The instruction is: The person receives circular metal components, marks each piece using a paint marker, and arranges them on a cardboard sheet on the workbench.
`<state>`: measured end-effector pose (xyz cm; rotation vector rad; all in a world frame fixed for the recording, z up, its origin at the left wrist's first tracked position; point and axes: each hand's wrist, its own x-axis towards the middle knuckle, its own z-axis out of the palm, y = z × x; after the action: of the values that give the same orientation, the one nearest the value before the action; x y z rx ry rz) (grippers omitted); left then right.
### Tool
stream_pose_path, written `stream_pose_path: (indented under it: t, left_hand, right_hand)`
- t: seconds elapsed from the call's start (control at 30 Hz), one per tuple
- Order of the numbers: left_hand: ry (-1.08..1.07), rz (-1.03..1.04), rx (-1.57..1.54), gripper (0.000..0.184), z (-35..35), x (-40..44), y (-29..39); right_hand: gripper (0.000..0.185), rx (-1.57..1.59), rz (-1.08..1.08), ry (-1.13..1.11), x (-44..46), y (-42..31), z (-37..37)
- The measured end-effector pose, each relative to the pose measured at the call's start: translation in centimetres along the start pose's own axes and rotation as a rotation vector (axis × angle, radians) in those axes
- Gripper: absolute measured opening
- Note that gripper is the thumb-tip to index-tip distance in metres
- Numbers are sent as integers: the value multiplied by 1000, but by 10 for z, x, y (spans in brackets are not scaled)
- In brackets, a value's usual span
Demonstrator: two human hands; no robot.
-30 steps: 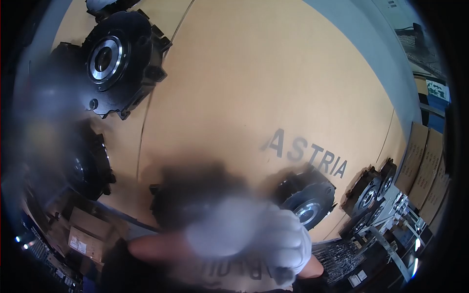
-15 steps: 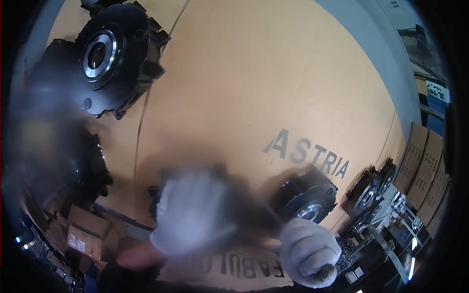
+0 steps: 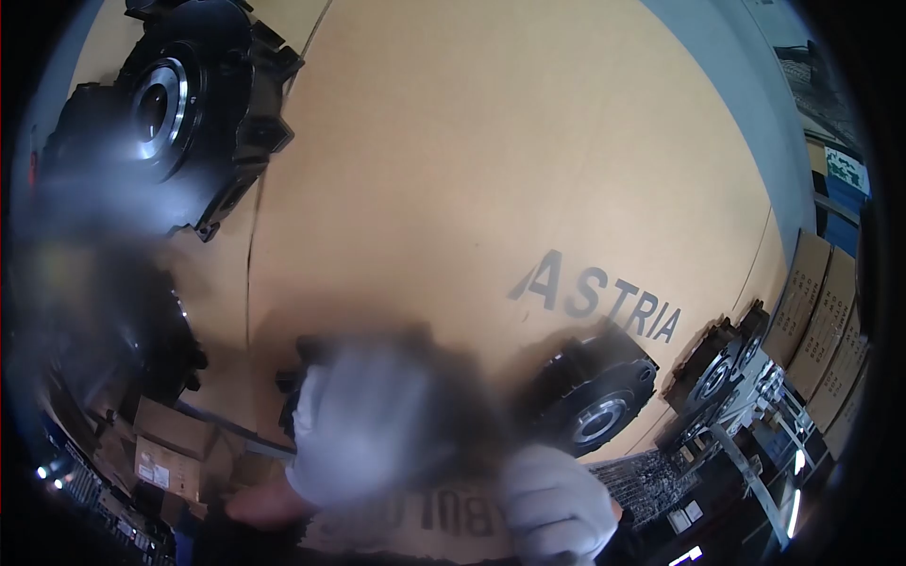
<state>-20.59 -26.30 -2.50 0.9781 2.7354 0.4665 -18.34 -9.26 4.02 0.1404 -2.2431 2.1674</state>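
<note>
My left hand (image 3: pixel 344 424), in a white glove, is low in the middle of the head view, over a black toothed part (image 3: pixel 288 401) that it largely covers. Blur hides its fingers and its grip. My right hand (image 3: pixel 557 505), also gloved in white, is at the bottom with its fingers curled closed. What it holds, if anything, is hidden. Just above it rests a round black toothed part (image 3: pixel 601 415) with a shiny metal ring.
A large black toothed part (image 3: pixel 212 104) lies on the cardboard sheet (image 3: pixel 425 151) at upper left. Another dark part (image 3: pixel 175 335) is below it, blurred. More toothed parts (image 3: pixel 713 377) line the right edge. Cartons (image 3: pixel 812 321) are stacked at far right; an open box (image 3: pixel 170 453) is lower left.
My right hand has moved left, closer to my left hand. My left hand has shifted slightly left and stays blurred. The upper-left part appears a little farther left in the view.
</note>
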Motion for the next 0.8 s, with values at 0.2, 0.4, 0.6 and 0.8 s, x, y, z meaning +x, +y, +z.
stream_pose_path:
  t: [0.2,0.4,0.6,0.8]
  left_hand:
    - [97,6,-7,61,3,2,-1]
    - [163,78,28,29,7,-4,-10]
    - [95,25,35,60,7,-10,-3]
    - [32,-10,50,73,4,-9,0]
  right_hand:
    - [30,-107,-11,-74,10,-1,13]
    - [32,-158,53,-98,10,16,26]
    - [35,131,-77,218,3,30,2]
    - [32,293,-376,177,1,25,-9]
